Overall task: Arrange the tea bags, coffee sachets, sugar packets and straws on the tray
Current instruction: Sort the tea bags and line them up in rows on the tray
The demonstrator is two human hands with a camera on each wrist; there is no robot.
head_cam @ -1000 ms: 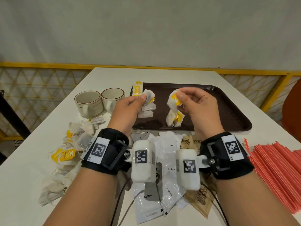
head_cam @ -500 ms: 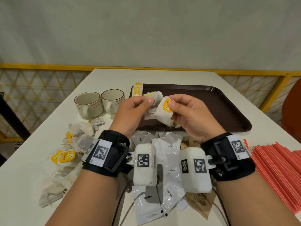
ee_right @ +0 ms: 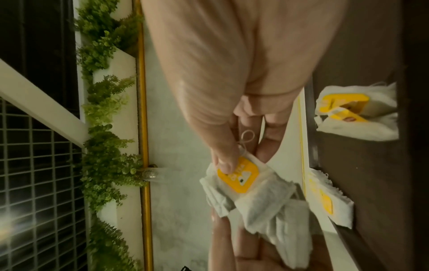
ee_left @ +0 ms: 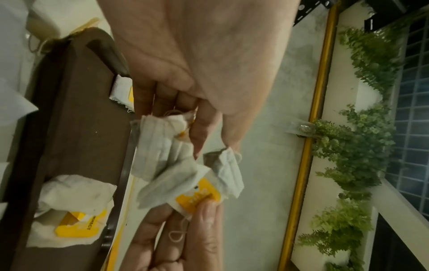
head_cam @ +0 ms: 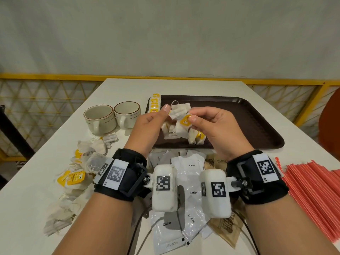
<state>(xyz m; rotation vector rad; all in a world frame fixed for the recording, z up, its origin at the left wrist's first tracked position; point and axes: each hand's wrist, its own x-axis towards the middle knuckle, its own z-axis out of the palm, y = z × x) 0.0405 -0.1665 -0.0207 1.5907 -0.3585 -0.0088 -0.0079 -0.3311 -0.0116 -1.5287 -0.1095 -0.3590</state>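
1. Two hands work above the near edge of the tray (head_cam: 257, 115): the left hand (head_cam: 149, 126) and right hand (head_cam: 211, 126) each pinch crinkled paper tea bags (head_cam: 179, 111).
2. Most of the smooth brown tray lies bare to the right.
3. Thin red straws (head_cam: 312, 190) lie on the table, right.

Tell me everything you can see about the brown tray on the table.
The brown tray is a dark, rectangular, plastic-looking tray with rounded corners and a raised rim, lying flat on the white table beyond the coffee sachets. Several tea bags lie on its near left part, and a row of yellow-tagged bags stands at its far left corner. Most of its right side is bare. Both hands hover above it, not touching.
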